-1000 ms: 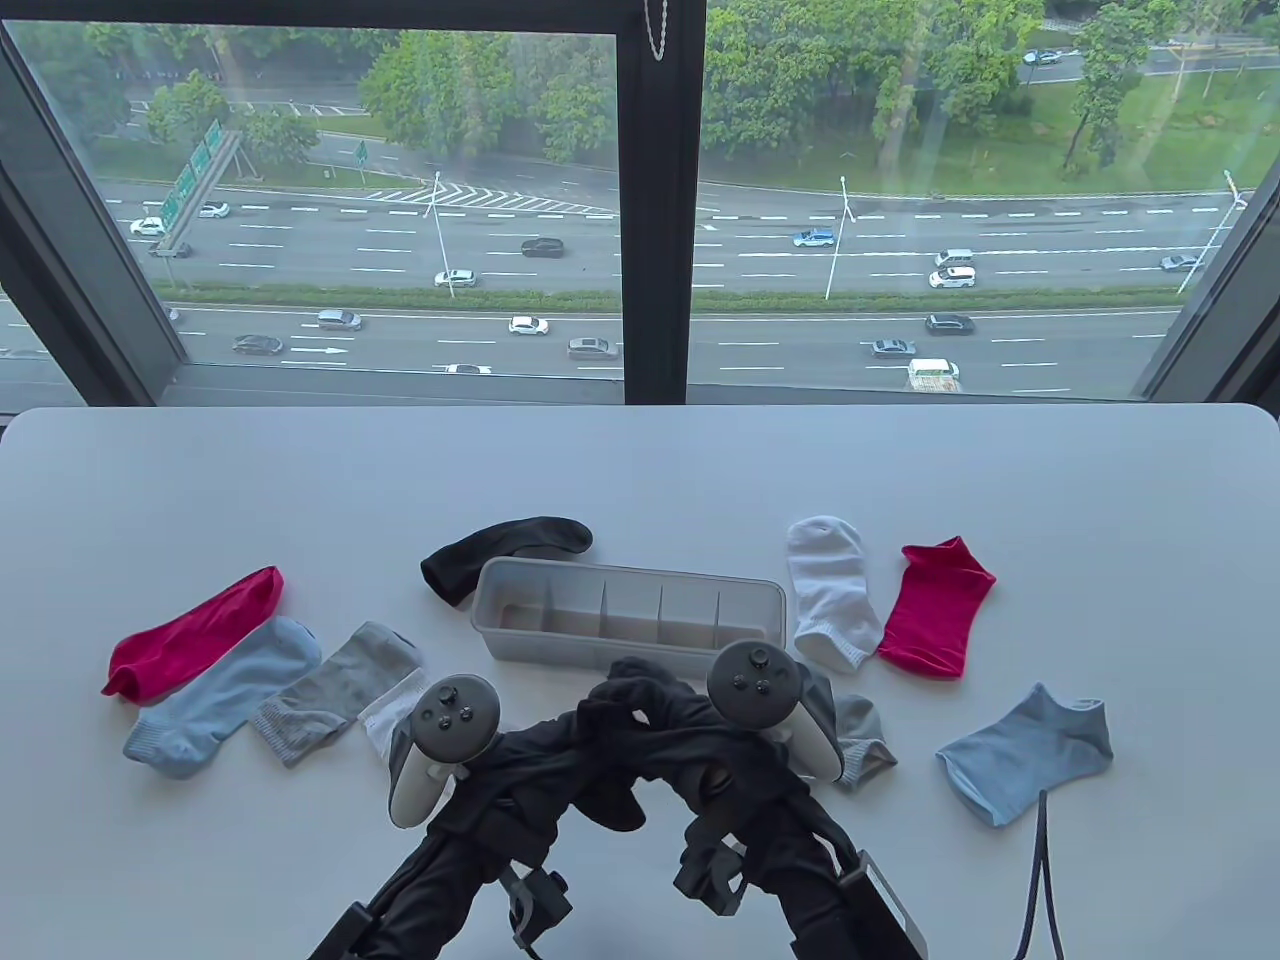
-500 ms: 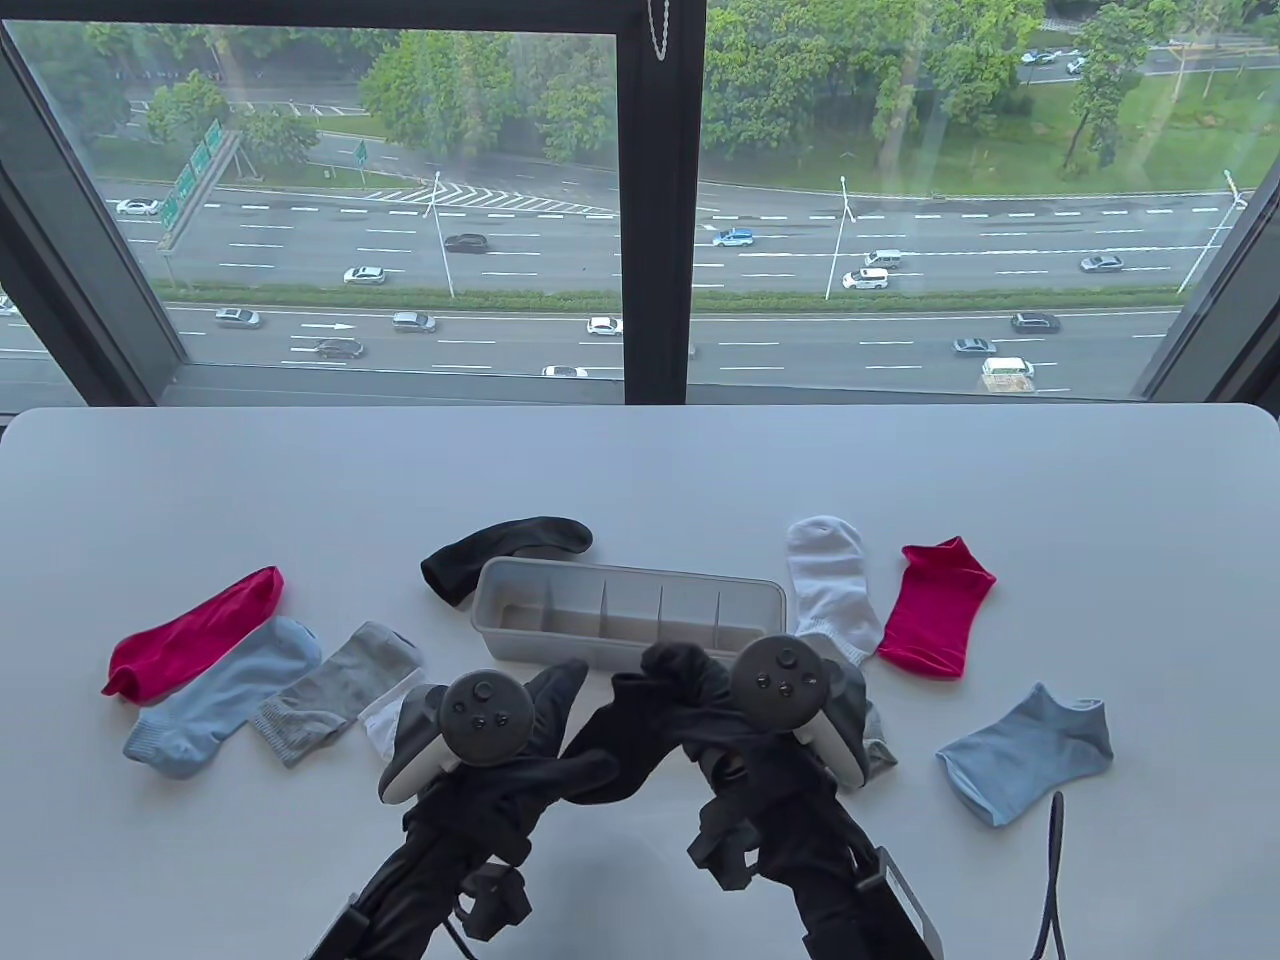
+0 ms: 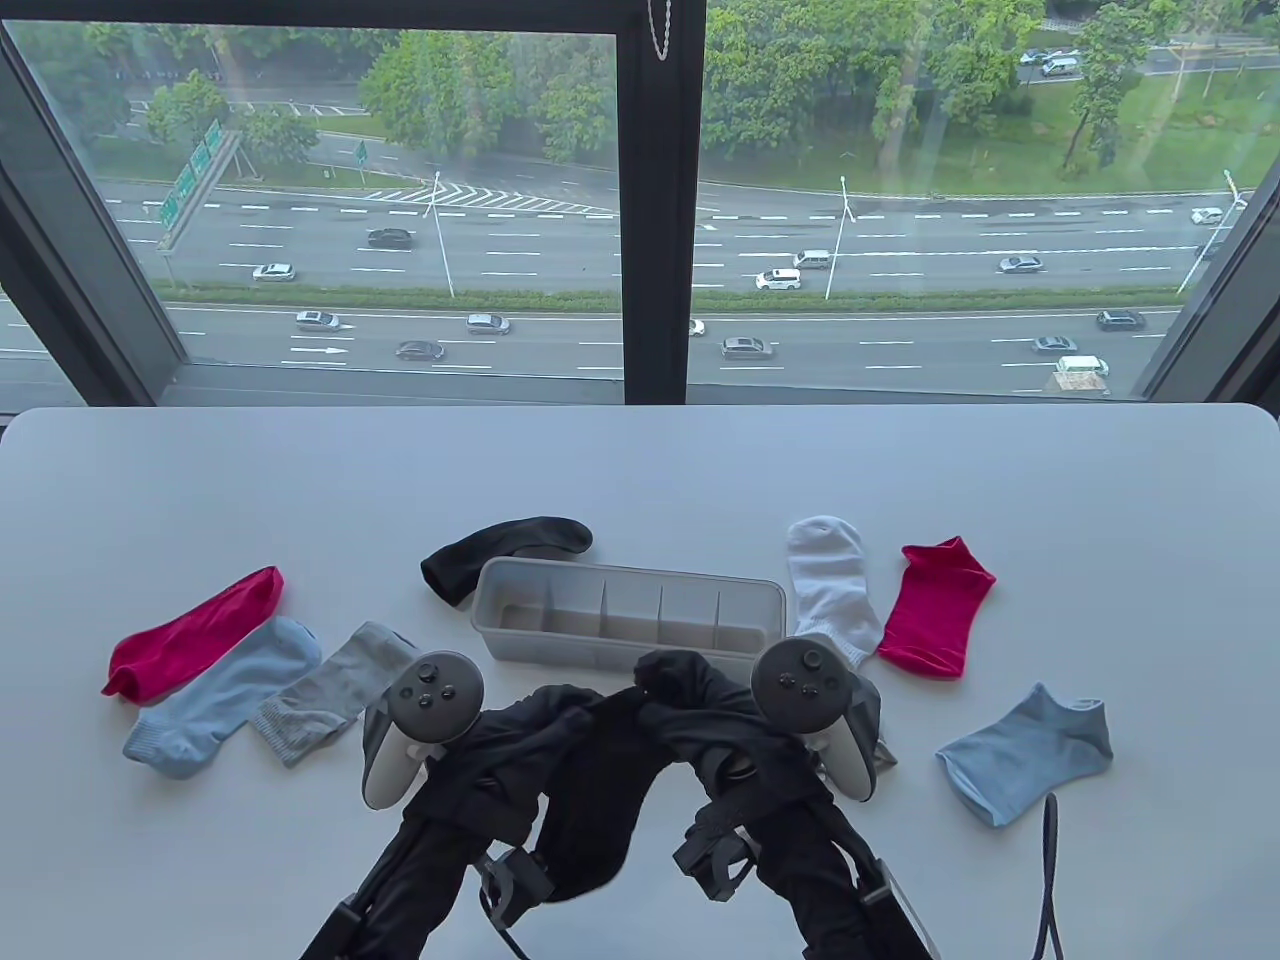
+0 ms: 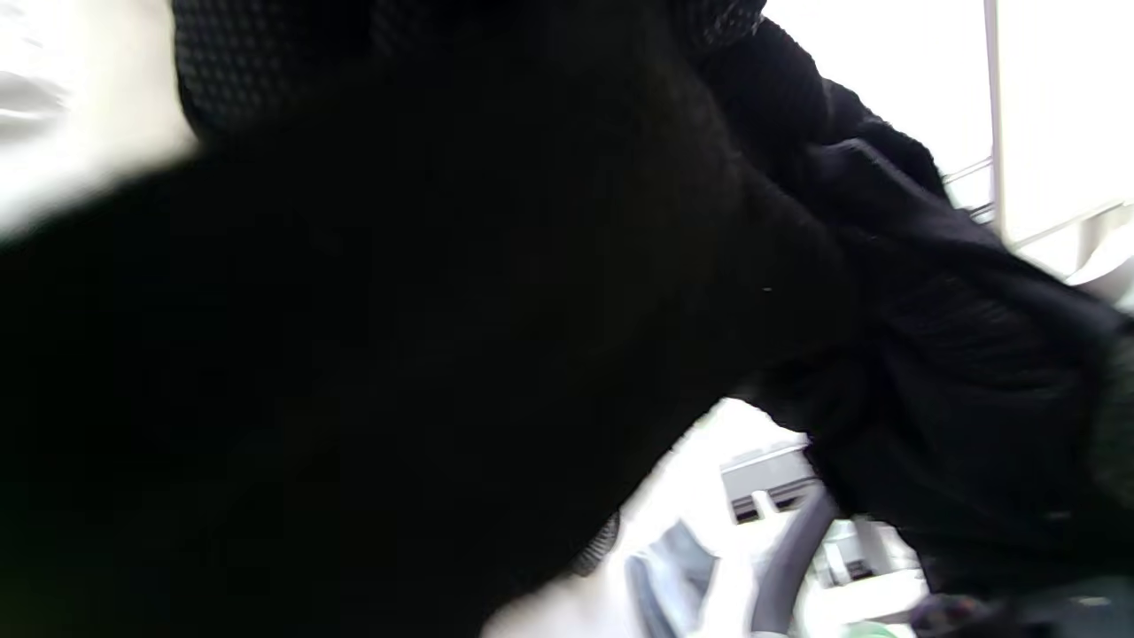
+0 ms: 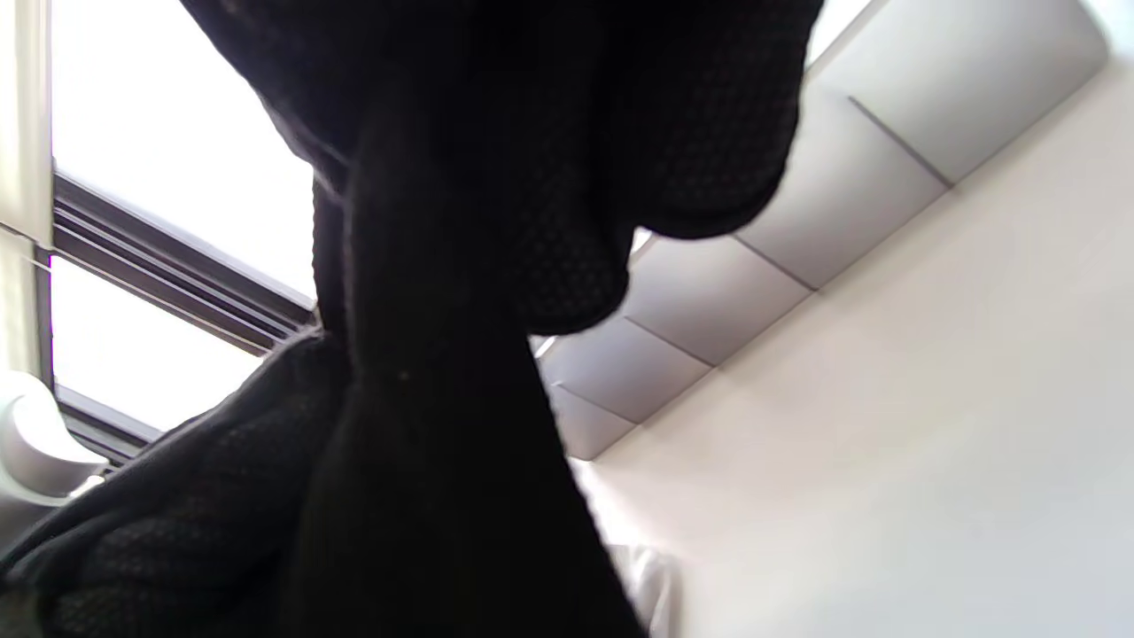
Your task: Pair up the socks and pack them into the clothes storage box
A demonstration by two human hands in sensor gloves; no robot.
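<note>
Near the table's (image 3: 640, 470) front edge, the left hand (image 3: 520, 735) and right hand (image 3: 715, 715) both grip a black sock (image 3: 600, 790) hanging between them, just before the grey divided storage box (image 3: 628, 612), with another black sock (image 3: 500, 555) beyond its left end.

The storage box (image 3: 628, 612) sits mid-table (image 3: 640, 470). One sock (image 3: 500, 552) lies at its 10 o'clock, three socks (image 3: 215, 680) at 8 o'clock – two more (image 3: 880, 600) at 3 o'clock, another (image 3: 1025, 752) at 4 o'clock.
</note>
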